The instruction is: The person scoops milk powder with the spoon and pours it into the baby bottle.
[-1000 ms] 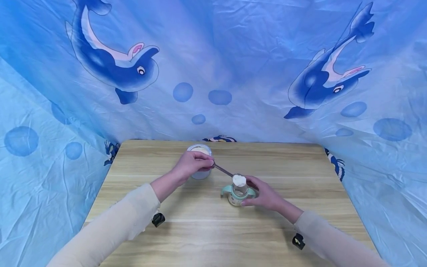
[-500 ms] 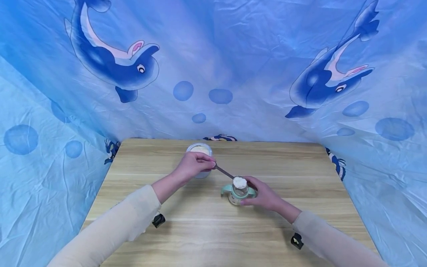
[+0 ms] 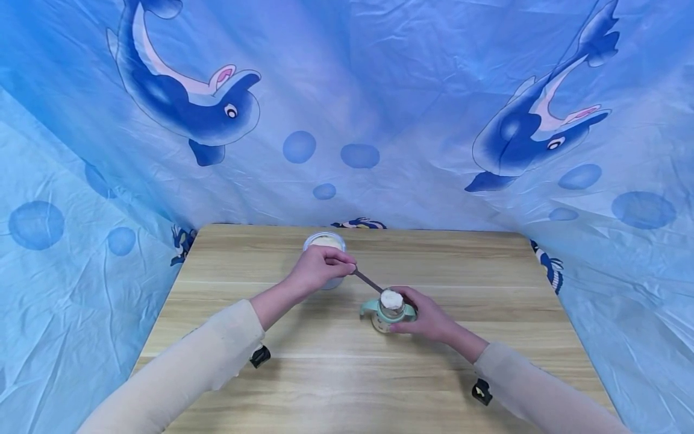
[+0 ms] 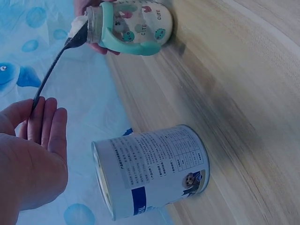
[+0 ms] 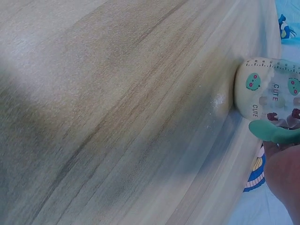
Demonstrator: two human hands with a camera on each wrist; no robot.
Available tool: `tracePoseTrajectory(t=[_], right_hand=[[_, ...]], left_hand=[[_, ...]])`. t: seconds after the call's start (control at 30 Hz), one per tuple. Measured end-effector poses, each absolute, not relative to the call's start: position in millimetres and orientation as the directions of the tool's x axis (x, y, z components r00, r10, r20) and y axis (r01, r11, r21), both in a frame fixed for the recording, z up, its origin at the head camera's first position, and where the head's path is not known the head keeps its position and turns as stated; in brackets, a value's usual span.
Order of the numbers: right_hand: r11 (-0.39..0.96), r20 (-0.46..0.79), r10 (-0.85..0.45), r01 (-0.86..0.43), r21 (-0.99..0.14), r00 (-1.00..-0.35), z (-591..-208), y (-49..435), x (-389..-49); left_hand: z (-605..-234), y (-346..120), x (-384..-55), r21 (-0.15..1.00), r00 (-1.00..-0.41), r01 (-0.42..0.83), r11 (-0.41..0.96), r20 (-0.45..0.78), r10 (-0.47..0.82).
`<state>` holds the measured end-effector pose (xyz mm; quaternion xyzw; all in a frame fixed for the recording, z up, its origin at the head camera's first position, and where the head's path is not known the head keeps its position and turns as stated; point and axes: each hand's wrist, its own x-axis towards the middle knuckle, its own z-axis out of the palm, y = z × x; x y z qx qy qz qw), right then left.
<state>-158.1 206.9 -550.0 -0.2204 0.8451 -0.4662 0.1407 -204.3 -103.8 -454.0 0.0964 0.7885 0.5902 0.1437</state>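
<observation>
My left hand (image 3: pixel 317 269) pinches the handle end of a dark spoon (image 4: pixel 50 70) between thumb and fingers. A heap of white powder (image 3: pixel 392 299) fills the spoon's bowl, which sits right at the open mouth of a baby bottle (image 4: pixel 140 21). This bottle stands upright on the table and has mint-green side handles (image 4: pixel 129 46) and a "CUTE" print; pale contents show through its wall. My right hand (image 3: pixel 426 314) grips the bottle from its right side. Behind my left hand stands an open powder can (image 4: pixel 154 173), partly hidden in the head view.
The wooden table (image 3: pixel 303 386) bears the can and the bottle. Blue dolphin-printed cloth (image 3: pixel 358 90) hangs close along its back and both sides. A black clip-like piece (image 3: pixel 260 356) hangs by the left sleeve, another (image 3: pixel 481 392) by the right.
My left hand has shifted slightly right with the spoon. The spoon's bowl has come down closer to the bottle's mouth. My right hand and the bottle stay nearly still.
</observation>
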Motion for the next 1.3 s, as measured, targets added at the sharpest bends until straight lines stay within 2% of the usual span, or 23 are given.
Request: tracePoseTrajectory(t=[1.3], right_hand=[[0.452, -0.051, -0.504, -0.214, -0.866, -0.862, -548, 205, -159]], left_hand=[[-456, -90, -211, 0.980, -0.899, 0.032, 0.197, -0.057, 0.434]])
